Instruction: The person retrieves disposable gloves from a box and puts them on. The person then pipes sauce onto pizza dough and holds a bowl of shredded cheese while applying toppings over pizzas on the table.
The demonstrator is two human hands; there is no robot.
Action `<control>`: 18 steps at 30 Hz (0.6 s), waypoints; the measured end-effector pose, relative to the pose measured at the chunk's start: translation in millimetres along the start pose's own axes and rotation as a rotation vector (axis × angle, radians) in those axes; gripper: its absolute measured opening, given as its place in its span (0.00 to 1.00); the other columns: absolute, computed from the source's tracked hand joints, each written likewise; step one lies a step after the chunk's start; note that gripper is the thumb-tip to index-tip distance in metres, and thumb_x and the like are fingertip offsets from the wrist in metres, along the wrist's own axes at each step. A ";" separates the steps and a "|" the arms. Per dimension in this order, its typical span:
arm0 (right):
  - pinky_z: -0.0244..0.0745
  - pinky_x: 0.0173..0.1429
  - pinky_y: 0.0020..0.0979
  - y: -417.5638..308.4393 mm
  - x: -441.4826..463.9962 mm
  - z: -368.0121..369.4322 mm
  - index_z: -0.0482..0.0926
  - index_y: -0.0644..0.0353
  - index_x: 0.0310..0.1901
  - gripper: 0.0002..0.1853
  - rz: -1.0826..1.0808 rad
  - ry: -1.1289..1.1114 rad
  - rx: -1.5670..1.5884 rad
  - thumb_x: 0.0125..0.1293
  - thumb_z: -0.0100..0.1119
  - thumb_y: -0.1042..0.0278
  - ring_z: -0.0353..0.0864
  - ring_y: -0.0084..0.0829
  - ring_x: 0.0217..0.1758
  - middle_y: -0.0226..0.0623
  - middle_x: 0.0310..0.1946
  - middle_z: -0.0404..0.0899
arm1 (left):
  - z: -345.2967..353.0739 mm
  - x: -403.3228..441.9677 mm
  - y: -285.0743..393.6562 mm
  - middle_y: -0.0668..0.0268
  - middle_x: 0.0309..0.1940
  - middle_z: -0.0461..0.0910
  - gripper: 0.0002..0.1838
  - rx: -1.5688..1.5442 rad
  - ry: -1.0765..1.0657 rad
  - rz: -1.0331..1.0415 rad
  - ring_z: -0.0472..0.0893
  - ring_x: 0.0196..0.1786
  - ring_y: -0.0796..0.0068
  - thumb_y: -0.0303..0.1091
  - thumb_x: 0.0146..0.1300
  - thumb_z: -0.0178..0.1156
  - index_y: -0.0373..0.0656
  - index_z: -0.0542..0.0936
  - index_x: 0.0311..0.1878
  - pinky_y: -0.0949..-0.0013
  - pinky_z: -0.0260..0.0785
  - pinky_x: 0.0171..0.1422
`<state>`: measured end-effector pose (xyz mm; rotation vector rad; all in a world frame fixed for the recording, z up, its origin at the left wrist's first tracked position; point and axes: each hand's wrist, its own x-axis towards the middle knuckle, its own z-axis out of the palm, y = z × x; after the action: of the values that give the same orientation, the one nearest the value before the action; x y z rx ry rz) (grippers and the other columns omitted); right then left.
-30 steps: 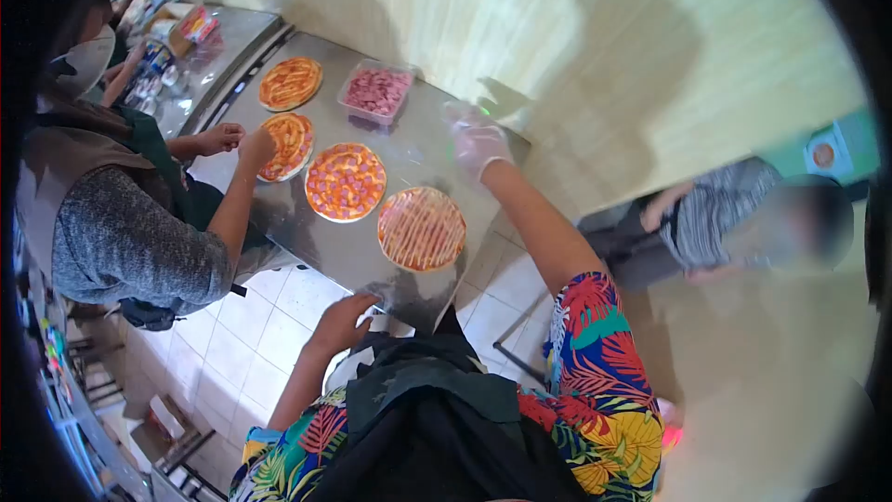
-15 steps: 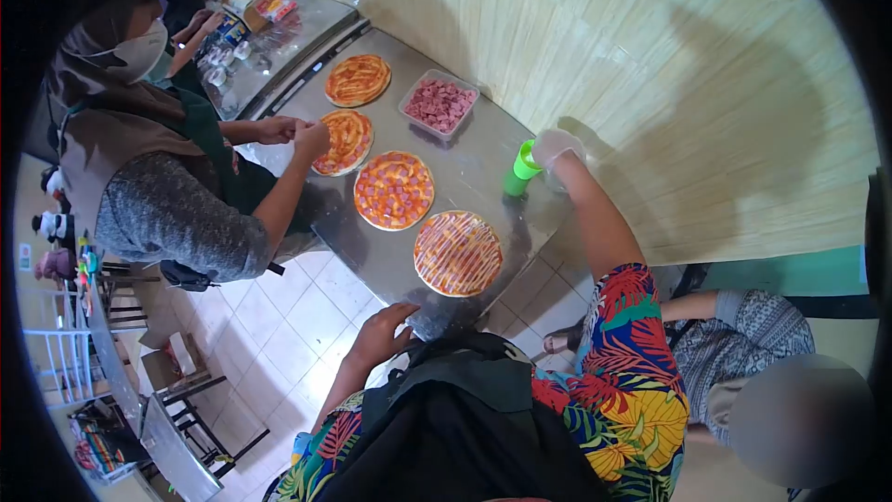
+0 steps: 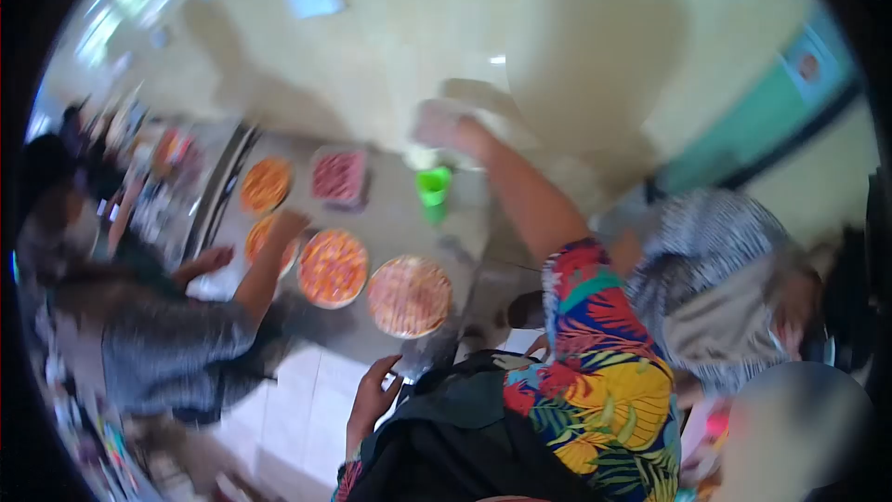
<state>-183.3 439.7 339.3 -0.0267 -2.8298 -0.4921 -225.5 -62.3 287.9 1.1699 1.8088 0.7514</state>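
The grip of the right hand [image 3: 444, 125], seemingly gloved, is high over the wall side of the desk [image 3: 386, 223]; blur hides the fingertips, so I cannot tell how far it is open or whether it has hold of anything. Just under it shows a small white item [image 3: 421, 159], contact unclear, and just beside that, nearer the wearer, the green cup [image 3: 433, 188] looks to be upright on the desk. A cup that tall and narrow would probably tip at a knock, so a hand here is best brought straight down from above, wrist raised, fingers closing lightly and evenly, with no sideways sweep. The left hand [image 3: 373, 397] is at the near edge, thumb and fingers parted around nothing; it would do well to keep low and off the drizzled pizza [image 3: 410, 297], whose lines could smear. Beyond that lie the pizza with diced topping [image 3: 333, 269], a third pizza [image 3: 264, 240] under a co-worker's hand [image 3: 292, 222], and a farther pizza [image 3: 266, 186]. The plastic tub of diced meat [image 3: 339, 177] sits between the farther pizza and the cup, so forearm and sleeve want a path clear of it.
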 end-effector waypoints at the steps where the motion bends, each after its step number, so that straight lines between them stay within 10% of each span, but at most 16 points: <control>1: 0.72 0.27 0.41 3.3 15.6 30.6 0.81 0.57 0.19 0.10 0.052 -0.006 0.011 0.51 0.54 0.64 0.75 0.39 0.19 0.43 0.18 0.76 | -1.4 8.5 7.0 0.61 0.52 0.77 0.22 -0.131 -0.049 -0.041 0.79 0.45 0.71 0.25 0.59 0.58 0.42 0.73 0.58 0.68 0.71 0.51; 6: 0.73 0.28 0.45 -58.3 12.2 -92.2 0.79 0.58 0.14 0.11 0.503 0.014 0.670 0.47 0.55 0.64 0.75 0.47 0.18 0.49 0.16 0.75 | -17.3 73.8 51.1 0.61 0.52 0.77 0.20 -0.693 -0.105 -0.012 0.78 0.44 0.73 0.27 0.61 0.55 0.37 0.72 0.58 0.71 0.69 0.51; 7: 0.73 0.30 0.44 -67.9 16.6 -59.1 0.78 0.59 0.15 0.10 0.228 0.125 0.388 0.47 0.54 0.64 0.78 0.48 0.23 0.50 0.19 0.77 | -21.5 90.9 62.3 0.60 0.53 0.76 0.20 -0.715 -0.105 -0.005 0.78 0.45 0.73 0.31 0.64 0.54 0.38 0.71 0.59 0.70 0.68 0.52; 10: 0.74 0.31 0.45 -110.6 -0.5 -109.4 0.78 0.62 0.29 0.08 0.773 0.185 0.884 0.51 0.52 0.68 0.80 0.49 0.27 0.48 0.23 0.79 | -34.4 141.9 83.2 0.63 0.55 0.74 0.23 -0.947 -0.126 -0.060 0.74 0.52 0.71 0.43 0.68 0.50 0.41 0.69 0.61 0.64 0.64 0.58; 15: 0.74 0.31 0.45 -176.6 14.4 -100.5 0.74 0.61 0.34 0.09 0.834 -0.001 0.888 0.54 0.53 0.66 0.81 0.49 0.29 0.50 0.25 0.79 | -65.8 167.1 101.0 0.67 0.59 0.70 0.29 -1.283 -0.309 -0.002 0.68 0.60 0.67 0.58 0.68 0.41 0.46 0.68 0.61 0.59 0.58 0.62; 18: 0.76 0.31 0.43 -205.3 -3.5 -124.3 0.75 0.63 0.32 0.08 0.878 0.098 0.920 0.51 0.56 0.68 0.82 0.48 0.31 0.51 0.26 0.80 | -66.6 146.6 112.1 0.62 0.65 0.66 0.29 -1.418 -0.279 -0.318 0.63 0.67 0.61 0.55 0.69 0.40 0.46 0.64 0.65 0.54 0.52 0.70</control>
<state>-160.9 204.8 383.4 -0.9435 -2.3364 0.9300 -268.7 113.1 364.2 0.0186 0.7733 1.2419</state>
